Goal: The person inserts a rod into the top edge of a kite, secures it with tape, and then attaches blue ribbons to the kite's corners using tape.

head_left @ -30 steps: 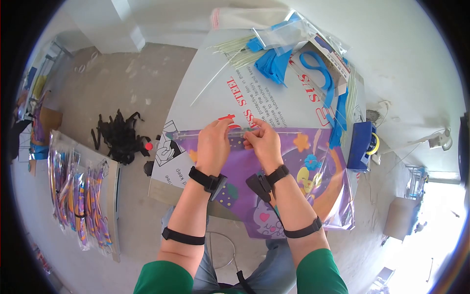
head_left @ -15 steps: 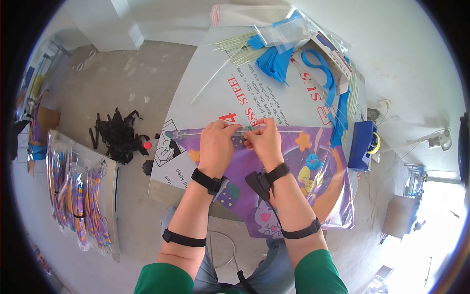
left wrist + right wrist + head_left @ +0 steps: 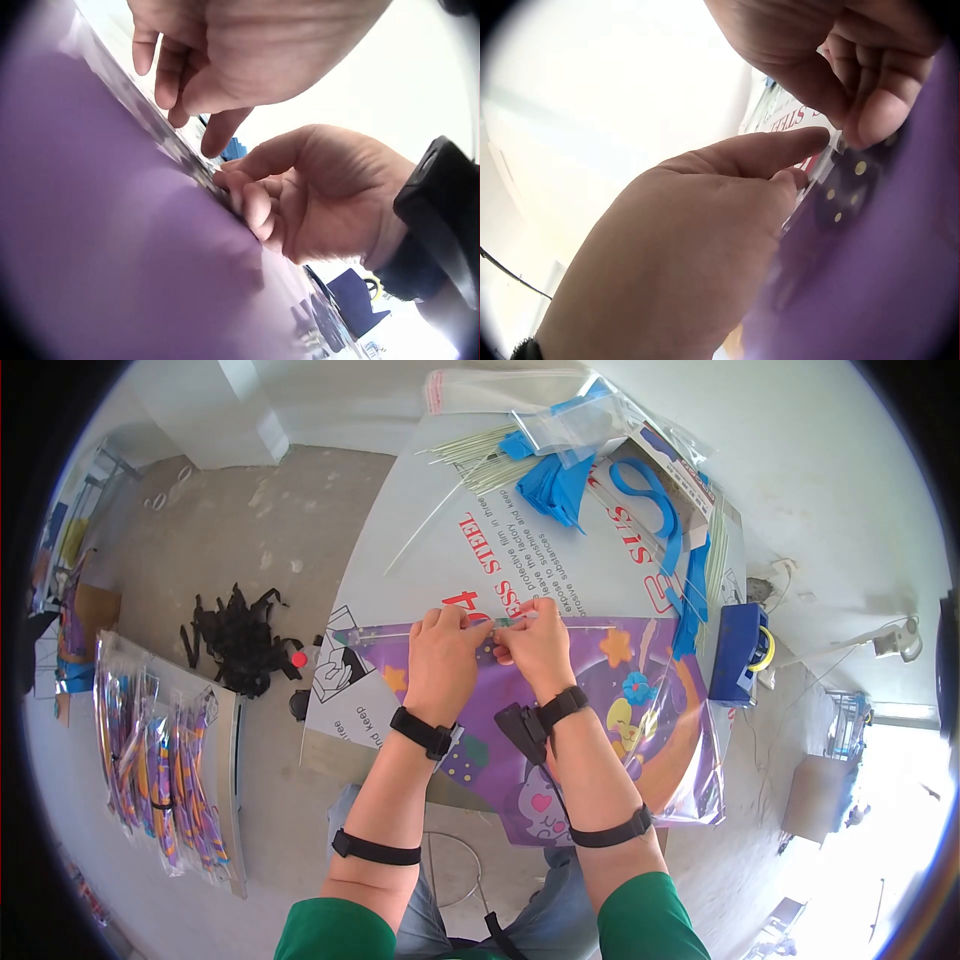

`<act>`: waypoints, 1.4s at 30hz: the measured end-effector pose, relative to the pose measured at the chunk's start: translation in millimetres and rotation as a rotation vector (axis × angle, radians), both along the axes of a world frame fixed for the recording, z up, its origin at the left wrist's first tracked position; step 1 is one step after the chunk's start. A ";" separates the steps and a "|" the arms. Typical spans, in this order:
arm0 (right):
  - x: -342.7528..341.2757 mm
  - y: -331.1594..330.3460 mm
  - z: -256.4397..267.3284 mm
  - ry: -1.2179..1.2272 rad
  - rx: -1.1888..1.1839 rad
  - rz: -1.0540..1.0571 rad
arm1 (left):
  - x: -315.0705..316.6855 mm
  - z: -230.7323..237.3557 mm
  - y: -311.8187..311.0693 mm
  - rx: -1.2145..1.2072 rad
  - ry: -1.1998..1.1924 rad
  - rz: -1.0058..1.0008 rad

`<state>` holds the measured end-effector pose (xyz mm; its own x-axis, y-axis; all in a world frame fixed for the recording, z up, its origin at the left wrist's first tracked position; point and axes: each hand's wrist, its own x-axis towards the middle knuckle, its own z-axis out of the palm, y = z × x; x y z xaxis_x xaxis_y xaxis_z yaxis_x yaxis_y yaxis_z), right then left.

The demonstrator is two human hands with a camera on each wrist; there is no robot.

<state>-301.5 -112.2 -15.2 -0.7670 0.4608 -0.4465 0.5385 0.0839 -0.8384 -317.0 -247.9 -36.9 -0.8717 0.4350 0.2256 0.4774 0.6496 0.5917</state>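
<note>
A purple plastic sheet [image 3: 500, 700] with a printed cartoon animal, stars and flowers lies on the table, its near part hanging over the front edge. A thin pale rod [image 3: 590, 627] runs along its far edge. Both hands meet at the middle of that edge. With curled fingers my left hand [image 3: 445, 660] grips the edge and rod, its thumb reaching towards the other hand. Thumb and forefinger of my right hand [image 3: 538, 650] pinch the edge just beside it. In the right wrist view a dark dotted print [image 3: 847, 195] shows below the fingertips.
Blue fabric strips [image 3: 555, 490], thin pale rods [image 3: 470, 455] and an open carton [image 3: 680, 485] lie at the table's far side. A blue tape dispenser [image 3: 738, 655] stands at the right. Bagged purple-orange bundles [image 3: 165, 780] lie on a lower surface at left, near a black strap pile [image 3: 238, 640].
My left hand has shifted slightly right, its thumb nearer the right fingers. The right hand stays at the sheet's edge, and the sheet is nearly unmoved.
</note>
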 end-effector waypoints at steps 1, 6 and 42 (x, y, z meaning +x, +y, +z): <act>-0.2 0.0 -0.3 0.000 0.000 0.000 | 0.1 0.1 -0.1 -0.007 0.004 -0.004; -1.6 -2.1 1.2 0.002 -0.023 -0.026 | 0.7 -0.6 0.4 -0.031 0.018 -0.013; 24.7 47.4 -16.2 -0.124 0.448 0.239 | 1.8 6.3 -3.7 -0.121 0.166 -0.095</act>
<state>-276.8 -64.8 -31.4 -0.8279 0.4462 -0.3397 0.5535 0.5521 -0.6236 -315.2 -251.6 -30.6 -0.7807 0.5462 0.3037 0.6243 0.6587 0.4200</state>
